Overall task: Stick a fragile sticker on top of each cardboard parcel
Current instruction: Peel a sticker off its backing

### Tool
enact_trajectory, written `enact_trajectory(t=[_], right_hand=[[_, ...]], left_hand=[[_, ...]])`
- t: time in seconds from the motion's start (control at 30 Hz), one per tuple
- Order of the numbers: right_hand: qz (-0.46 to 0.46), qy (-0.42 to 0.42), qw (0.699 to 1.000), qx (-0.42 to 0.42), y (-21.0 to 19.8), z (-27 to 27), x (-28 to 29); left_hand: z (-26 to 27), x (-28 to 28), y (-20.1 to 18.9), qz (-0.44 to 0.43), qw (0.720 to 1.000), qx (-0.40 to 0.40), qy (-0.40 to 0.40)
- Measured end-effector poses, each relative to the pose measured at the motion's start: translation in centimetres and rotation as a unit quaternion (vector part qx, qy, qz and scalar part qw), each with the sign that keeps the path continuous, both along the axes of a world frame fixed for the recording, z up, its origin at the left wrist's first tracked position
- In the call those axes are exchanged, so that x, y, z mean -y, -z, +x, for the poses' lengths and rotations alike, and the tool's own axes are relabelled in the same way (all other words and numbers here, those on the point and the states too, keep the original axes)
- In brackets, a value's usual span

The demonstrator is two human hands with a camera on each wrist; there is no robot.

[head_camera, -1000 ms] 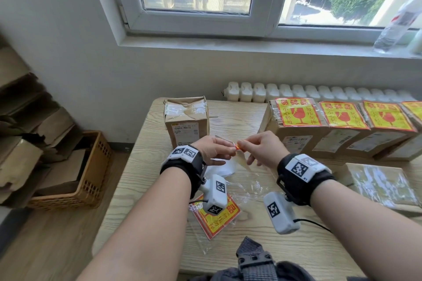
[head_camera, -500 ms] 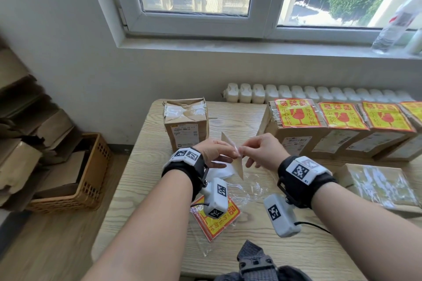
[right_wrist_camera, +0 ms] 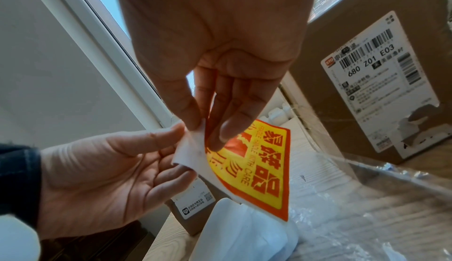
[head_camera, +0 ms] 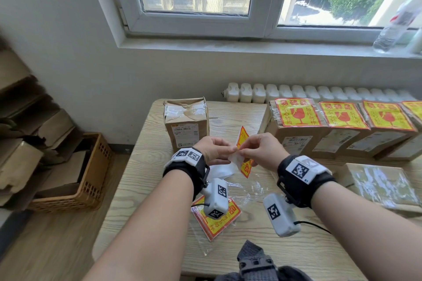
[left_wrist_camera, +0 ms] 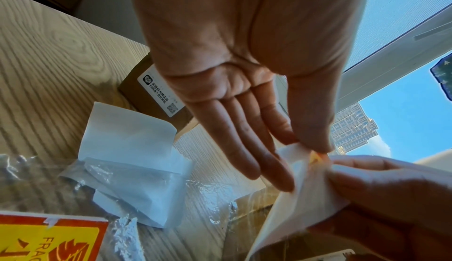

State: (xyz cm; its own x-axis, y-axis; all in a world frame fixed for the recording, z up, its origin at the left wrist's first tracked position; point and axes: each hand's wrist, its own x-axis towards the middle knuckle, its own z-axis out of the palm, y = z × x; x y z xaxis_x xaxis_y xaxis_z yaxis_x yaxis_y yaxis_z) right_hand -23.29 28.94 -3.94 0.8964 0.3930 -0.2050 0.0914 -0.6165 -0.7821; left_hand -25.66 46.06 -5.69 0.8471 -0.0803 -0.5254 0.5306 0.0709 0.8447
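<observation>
Yellow sticker pinched by left hand and right hand (held mid-air).

Fragile sticker: yellow, orange-red border, red characters and broken-glass mark; held upright between the left hand and right hand, white backing curled away at one corner.

Unstickered parcel: brown cardboard, taped top, white label; upright just beyond the left hand.

Stickered parcels: row beyond the right hand, stickers flat on top.

Spare stickers: flat stack under the left wrist.
</observation>
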Motion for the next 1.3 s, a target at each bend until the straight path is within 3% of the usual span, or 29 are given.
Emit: enact_trajectory(t=[0.27,0.57,0.73,0.93,1.03,1.23,1.3], right_hand=[[0.003,0.041,0.999,0.033,0.5,0.3,0.3],[-0.023,0.061,0.996,0.053,0.6,0.5,0.6],[-0.036,0.097,0.994,0.048,1.4,0.8,1.0],[-0.068,0.118,0.989,0.065,1.6,1.2,1.5],[-0.077,0.122,0.987,0.069,1.5,1.3,1.7],[-0.083,0.124,0.986,0.069,1.4,1.5,1.9],[-0.081,0.122,0.987,0.065,1.4,1.4,1.9]], left_hand=[[0.0,0.2,-0.1,0.046,0.998,0.006,-0.034],[-0.5,0.4,-0.6,0.061,0.998,0.01,0.005],[-0.5,0.2,-0.3,0.149,0.988,-0.003,-0.028],[0.4,-2.0,1.5,0.296,0.947,-0.044,-0.117],[1.0,-3.1,3.3,0.35,0.928,-0.084,-0.1],[3.4,-4.3,9.3,0.413,0.899,-0.145,0.009],[3.1,-3.7,8.2,0.411,0.901,-0.133,0.029]])
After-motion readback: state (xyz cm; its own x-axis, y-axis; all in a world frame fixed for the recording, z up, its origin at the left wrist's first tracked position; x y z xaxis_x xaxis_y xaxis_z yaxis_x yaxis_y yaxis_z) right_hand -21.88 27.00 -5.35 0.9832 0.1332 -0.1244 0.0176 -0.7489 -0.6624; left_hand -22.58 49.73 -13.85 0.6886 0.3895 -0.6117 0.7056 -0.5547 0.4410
